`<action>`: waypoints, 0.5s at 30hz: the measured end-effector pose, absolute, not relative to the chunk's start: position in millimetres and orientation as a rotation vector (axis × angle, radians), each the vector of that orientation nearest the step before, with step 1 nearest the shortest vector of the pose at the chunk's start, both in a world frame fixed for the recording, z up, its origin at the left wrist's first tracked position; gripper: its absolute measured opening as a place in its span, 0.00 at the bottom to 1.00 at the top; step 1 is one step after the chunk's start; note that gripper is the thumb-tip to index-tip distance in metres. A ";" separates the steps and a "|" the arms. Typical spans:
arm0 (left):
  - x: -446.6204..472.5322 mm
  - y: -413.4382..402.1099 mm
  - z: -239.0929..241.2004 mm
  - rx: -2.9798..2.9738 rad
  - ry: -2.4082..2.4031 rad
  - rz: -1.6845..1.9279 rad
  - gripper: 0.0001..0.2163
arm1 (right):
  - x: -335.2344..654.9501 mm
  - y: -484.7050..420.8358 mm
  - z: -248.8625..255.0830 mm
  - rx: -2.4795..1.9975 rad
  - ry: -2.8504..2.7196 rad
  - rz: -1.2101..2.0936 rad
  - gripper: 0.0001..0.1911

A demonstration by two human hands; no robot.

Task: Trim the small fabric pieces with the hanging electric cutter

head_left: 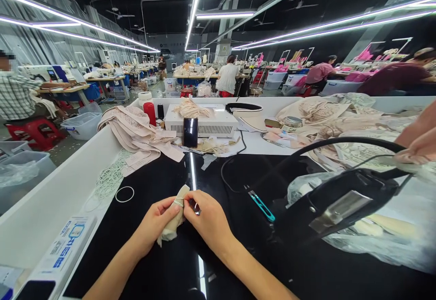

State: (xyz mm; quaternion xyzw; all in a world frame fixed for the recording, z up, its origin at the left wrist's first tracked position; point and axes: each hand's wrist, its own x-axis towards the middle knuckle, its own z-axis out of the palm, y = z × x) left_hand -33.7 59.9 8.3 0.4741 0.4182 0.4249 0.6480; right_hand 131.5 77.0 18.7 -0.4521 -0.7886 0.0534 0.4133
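Note:
My left hand (157,220) is closed around a rolled bundle of cream cloth (172,228), which tilts up and away over the black tabletop. A thin pale elastic band (178,201) runs around the upper part of the roll. My right hand (206,213) pinches at this band with thumb and forefinger; its other fingers are curled. To the left of my hands lies a loose white elastic band (124,194), beside a heap of pale green bands (111,177). Blue-handled thread snips (260,204) rest to the right, apart from my hands.
At right, another person's hand (417,143) holds a blurred black object (340,204) with a curved strap over a clear plastic bag (384,245). Cloth piles (132,127) lie at both back corners. A phone (190,132) leans on a white box (218,125). A white wall (61,182) edges the left.

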 end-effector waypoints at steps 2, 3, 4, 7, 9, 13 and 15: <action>-33.9 60.5 8.0 1.064 0.941 0.955 0.23 | 134.1 79.4 20.4 -1.147 -1.973 0.130 0.08; -33.5 60.7 8.0 1.061 0.940 0.954 0.24 | 135.5 80.8 20.2 -1.150 -1.969 0.120 0.08; -32.9 60.8 8.2 1.062 0.940 0.955 0.25 | 136.8 82.3 19.5 -1.151 -1.968 0.105 0.07; -29.8 60.9 9.0 1.077 0.928 0.965 0.27 | 139.9 86.7 16.1 -1.160 -1.962 0.058 0.08; -27.9 61.1 9.0 1.090 0.918 0.970 0.27 | 141.4 89.4 14.3 -1.175 -1.959 0.039 0.08; -26.3 62.2 6.2 1.099 0.914 0.973 0.29 | 143.7 93.4 13.8 -1.199 -1.960 0.042 0.09; -26.2 62.5 5.6 1.097 0.900 0.973 0.31 | 145.1 95.2 14.4 -1.192 -1.966 0.059 0.10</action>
